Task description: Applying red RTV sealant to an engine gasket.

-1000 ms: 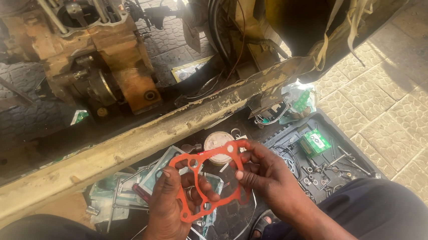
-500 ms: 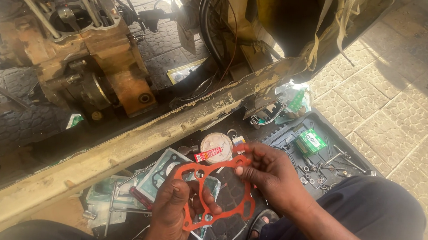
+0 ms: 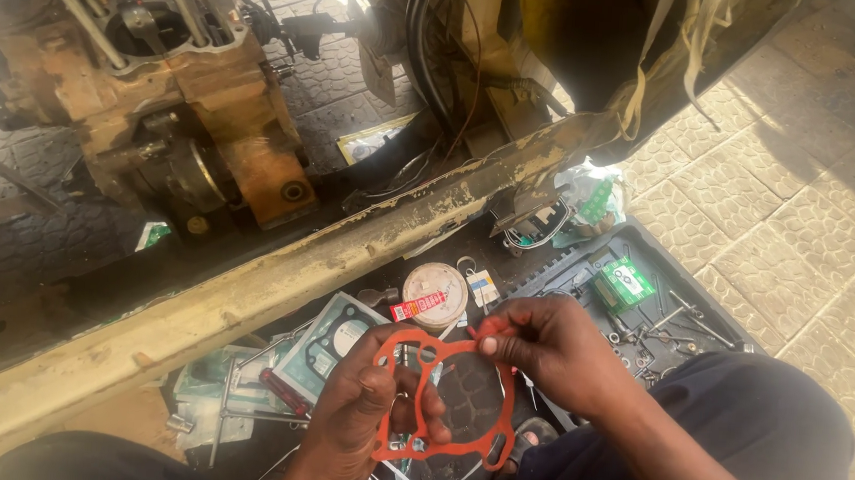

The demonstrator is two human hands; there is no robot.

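I hold a thin orange-red gasket (image 3: 453, 442) with a large round hole and small bolt holes over my lap. My left hand (image 3: 360, 421) grips its left side, fingers curled through the openings. My right hand (image 3: 555, 349) pinches its upper right corner between thumb and fingers. Just beyond the gasket lie a round white tin (image 3: 436, 293), a small red tube (image 3: 417, 305) and a packaged gasket on a card (image 3: 330, 343).
A worn yellowish metal beam (image 3: 274, 279) runs diagonally across the view. Behind it sits an orange-brown engine block (image 3: 196, 114) with open cylinder studs. A black tool tray (image 3: 644, 295) with a green box, bits and small parts lies at right on paving stones.
The gasket has come lower and closer to me, turned more upright. My right hand has shifted to its top corner while my left keeps hold of the left side.
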